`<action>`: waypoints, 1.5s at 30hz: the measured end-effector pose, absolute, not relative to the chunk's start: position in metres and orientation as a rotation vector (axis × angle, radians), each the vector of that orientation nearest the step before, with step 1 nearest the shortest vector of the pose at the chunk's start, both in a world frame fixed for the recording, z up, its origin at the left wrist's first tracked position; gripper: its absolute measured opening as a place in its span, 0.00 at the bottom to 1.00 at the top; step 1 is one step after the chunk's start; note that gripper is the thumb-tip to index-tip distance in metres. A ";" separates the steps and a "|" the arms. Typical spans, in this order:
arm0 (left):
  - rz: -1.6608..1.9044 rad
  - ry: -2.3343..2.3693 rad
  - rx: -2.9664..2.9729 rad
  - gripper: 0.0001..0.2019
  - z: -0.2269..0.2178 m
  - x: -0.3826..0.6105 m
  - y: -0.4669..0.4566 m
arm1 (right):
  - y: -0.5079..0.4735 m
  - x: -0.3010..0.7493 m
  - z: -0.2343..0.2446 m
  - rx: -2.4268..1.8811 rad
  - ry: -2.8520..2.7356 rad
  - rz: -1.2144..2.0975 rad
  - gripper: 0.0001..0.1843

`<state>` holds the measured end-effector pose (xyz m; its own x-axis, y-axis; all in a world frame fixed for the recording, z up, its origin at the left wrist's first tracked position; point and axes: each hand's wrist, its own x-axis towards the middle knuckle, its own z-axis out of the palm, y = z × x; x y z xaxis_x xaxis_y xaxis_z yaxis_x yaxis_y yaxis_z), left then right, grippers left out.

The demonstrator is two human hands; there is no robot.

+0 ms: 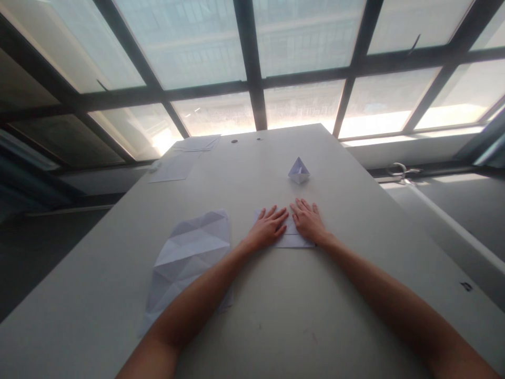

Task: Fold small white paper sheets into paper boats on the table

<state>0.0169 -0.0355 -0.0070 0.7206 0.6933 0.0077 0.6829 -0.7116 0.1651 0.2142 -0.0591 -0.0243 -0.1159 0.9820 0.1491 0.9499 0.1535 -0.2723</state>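
A folded sheet of white paper (294, 241) lies flat on the table in front of me, partly covered by both hands. My left hand (268, 226) rests flat on its left side, fingers stretched out. On its right side my right hand (307, 218) presses down, palm low and fingers spread. Just beyond the hands stands a small folded paper boat (299, 171). Left of my left hand lies a creased, unfolded sheet of paper (193, 247), which my left forearm partly hides.
Flat white sheets (173, 166) lie at the far left of the white table (252, 179). Two small round spots (234, 141) mark its far end. Windows (300, 37) rise beyond it. A white pole (453, 221) runs along the right, past the table's edge.
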 end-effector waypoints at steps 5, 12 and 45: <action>0.109 1.103 2.772 0.27 -0.009 0.017 -0.035 | -0.059 0.214 -0.024 -1.871 -2.154 0.160 0.28; 0.102 1.130 2.774 0.29 -0.010 0.018 -0.036 | -0.059 0.214 -0.023 -1.879 -2.160 0.162 0.28; 0.130 1.149 2.793 0.29 -0.013 0.017 -0.034 | -0.060 0.214 -0.021 -1.887 -2.158 0.153 0.26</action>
<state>0.0175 -0.0340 -0.0128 0.7083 0.7051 0.0342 0.6948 -0.7050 0.1422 0.2137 -0.0599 -0.0213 -0.1153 0.9845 0.1325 0.9559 0.1462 -0.2548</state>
